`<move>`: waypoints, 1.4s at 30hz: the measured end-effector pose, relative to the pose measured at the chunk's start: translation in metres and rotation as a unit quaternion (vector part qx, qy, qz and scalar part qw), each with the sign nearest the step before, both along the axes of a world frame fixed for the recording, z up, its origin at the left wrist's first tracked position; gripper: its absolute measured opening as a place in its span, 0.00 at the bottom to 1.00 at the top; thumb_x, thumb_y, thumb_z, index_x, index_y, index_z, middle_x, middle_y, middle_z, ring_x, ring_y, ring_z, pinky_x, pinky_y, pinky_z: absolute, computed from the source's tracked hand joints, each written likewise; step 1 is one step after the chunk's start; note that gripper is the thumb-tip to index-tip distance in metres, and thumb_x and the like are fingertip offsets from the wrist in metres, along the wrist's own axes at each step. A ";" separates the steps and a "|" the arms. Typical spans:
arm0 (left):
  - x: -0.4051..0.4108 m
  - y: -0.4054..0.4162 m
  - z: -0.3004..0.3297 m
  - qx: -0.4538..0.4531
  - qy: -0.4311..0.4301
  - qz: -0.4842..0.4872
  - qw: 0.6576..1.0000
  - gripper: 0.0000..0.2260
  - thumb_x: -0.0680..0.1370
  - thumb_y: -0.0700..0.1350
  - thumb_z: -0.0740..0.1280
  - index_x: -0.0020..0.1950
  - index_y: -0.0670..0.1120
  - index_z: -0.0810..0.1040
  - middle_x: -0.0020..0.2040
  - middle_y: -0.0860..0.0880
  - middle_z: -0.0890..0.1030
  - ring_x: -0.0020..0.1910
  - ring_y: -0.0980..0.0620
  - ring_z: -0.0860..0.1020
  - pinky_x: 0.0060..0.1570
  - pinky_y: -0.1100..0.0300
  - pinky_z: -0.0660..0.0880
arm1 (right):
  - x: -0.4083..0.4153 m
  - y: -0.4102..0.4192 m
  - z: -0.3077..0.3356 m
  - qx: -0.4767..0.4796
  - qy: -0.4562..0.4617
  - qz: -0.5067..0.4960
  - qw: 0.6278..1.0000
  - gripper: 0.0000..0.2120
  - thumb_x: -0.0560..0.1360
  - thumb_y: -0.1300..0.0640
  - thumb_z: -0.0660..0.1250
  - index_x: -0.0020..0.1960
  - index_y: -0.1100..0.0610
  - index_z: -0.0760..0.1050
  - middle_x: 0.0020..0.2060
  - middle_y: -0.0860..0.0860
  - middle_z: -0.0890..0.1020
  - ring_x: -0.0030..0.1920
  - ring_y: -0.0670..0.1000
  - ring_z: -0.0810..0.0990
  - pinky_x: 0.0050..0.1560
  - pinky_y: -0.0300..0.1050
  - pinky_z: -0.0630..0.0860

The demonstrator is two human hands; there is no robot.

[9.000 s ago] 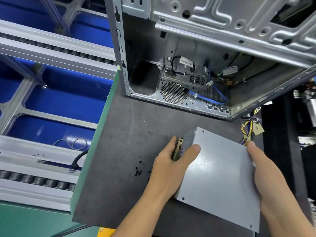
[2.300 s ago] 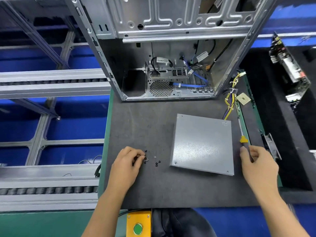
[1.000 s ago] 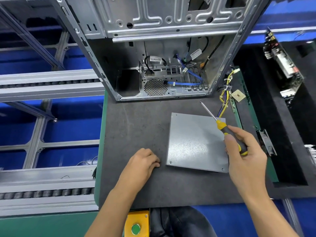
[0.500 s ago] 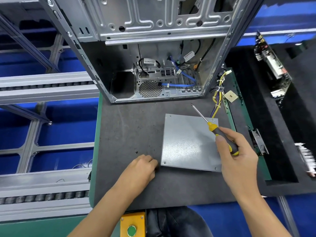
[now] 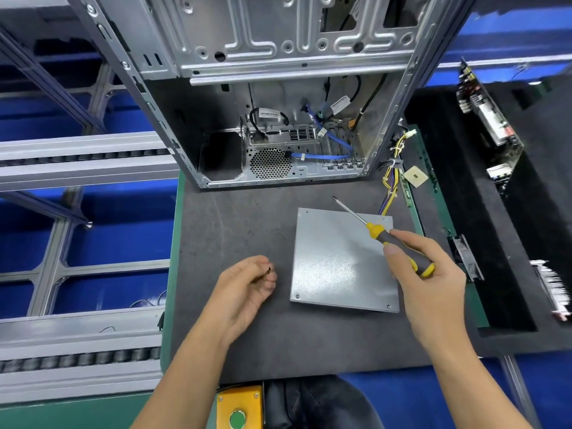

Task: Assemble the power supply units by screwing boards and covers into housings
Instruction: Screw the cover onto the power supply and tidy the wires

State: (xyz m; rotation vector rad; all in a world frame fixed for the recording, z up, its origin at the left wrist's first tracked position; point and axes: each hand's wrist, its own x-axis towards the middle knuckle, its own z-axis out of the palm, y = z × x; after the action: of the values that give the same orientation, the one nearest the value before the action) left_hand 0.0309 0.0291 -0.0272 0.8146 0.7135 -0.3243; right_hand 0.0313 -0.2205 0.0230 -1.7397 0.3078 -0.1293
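Flat grey metal power supply housing [image 5: 342,261] lies right of table [image 5: 235,218] centre, bundle of yellow and black wires [image 5: 390,181] leaving its far right corner. Right hand [image 5: 430,283] grips black-and-yellow-handled screwdriver [image 5: 399,246], shaft slanting over housing's far edge. Left hand [image 5: 247,286], near housing's left side, fingers curled, pinches small black screw [image 5: 269,269]. Open silver computer case [image 5: 278,88] stands at table's far edge.

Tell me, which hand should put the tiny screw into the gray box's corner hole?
Probably the left hand: it already pinches the screw beside the gray box. The right hand is busy gripping the screwdriver above the box.
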 end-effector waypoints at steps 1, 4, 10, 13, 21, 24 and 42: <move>0.002 -0.003 0.004 -0.073 0.006 0.022 0.997 0.10 0.72 0.31 0.66 0.35 0.42 0.81 0.36 0.44 0.77 0.32 0.52 0.76 0.31 0.64 0.74 | 0.002 0.001 -0.001 0.037 0.002 0.001 0.999 0.09 0.74 0.50 0.71 0.54 0.46 0.82 0.47 0.46 0.86 0.33 0.47 0.71 0.35 0.33 0.72; 0.005 -0.010 0.013 -0.180 0.016 0.056 0.982 0.04 0.70 0.33 0.65 0.39 0.40 0.77 0.37 0.44 0.76 0.32 0.51 0.76 0.30 0.62 0.74 | 0.010 0.007 -0.002 0.167 0.008 -0.032 0.985 0.10 0.71 0.50 0.72 0.50 0.53 0.84 0.40 0.52 0.84 0.33 0.48 0.70 0.36 0.40 0.70; 0.006 -0.008 0.015 -0.112 0.015 0.039 0.993 0.08 0.70 0.35 0.69 0.45 0.35 0.86 0.43 0.40 0.83 0.39 0.49 0.83 0.37 0.61 0.80 | 0.023 0.018 0.001 0.298 0.002 -0.053 0.953 0.09 0.77 0.59 0.68 0.38 0.55 0.79 0.39 0.51 0.83 0.31 0.46 0.66 0.31 0.35 0.67; 0.002 -0.004 0.012 -0.053 -0.005 0.012 0.999 0.10 0.71 0.35 0.71 0.50 0.36 0.86 0.48 0.40 0.85 0.44 0.50 0.85 0.42 0.63 0.80 | 0.024 0.021 0.002 0.287 0.009 -0.055 0.956 0.11 0.76 0.54 0.68 0.36 0.53 0.80 0.37 0.50 0.82 0.31 0.45 0.67 0.31 0.36 0.66; -0.003 -0.008 0.022 -0.029 -0.018 0.016 0.999 0.06 0.69 0.37 0.72 0.42 0.40 0.87 0.45 0.40 0.86 0.43 0.49 0.86 0.40 0.63 0.81 | 0.018 0.030 -0.001 0.162 0.049 0.004 0.985 0.14 0.74 0.43 0.67 0.42 0.53 0.82 0.32 0.50 0.76 0.31 0.47 0.69 0.31 0.37 0.68; -0.003 -0.011 0.027 -0.039 -0.023 0.034 0.998 0.04 0.67 0.36 0.72 0.39 0.39 0.86 0.44 0.39 0.85 0.43 0.48 0.86 0.39 0.63 0.81 | 0.017 0.035 0.001 0.149 0.054 0.019 0.987 0.14 0.74 0.44 0.67 0.42 0.54 0.82 0.31 0.50 0.77 0.31 0.47 0.69 0.31 0.37 0.69; -0.015 -0.019 0.026 0.047 -0.106 0.018 0.993 0.06 0.63 0.39 0.75 0.38 0.46 0.87 0.38 0.42 0.85 0.37 0.50 0.85 0.36 0.64 0.80 | 0.015 0.043 0.010 0.154 0.051 0.041 0.986 0.15 0.71 0.41 0.67 0.39 0.53 0.82 0.30 0.51 0.77 0.28 0.48 0.69 0.28 0.37 0.68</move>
State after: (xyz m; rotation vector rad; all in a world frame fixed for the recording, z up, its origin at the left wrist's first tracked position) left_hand 0.0157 0.0096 -0.0015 0.9088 0.5469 -0.1692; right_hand 0.0460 -0.1780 0.0331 -1.4515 0.3140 0.0654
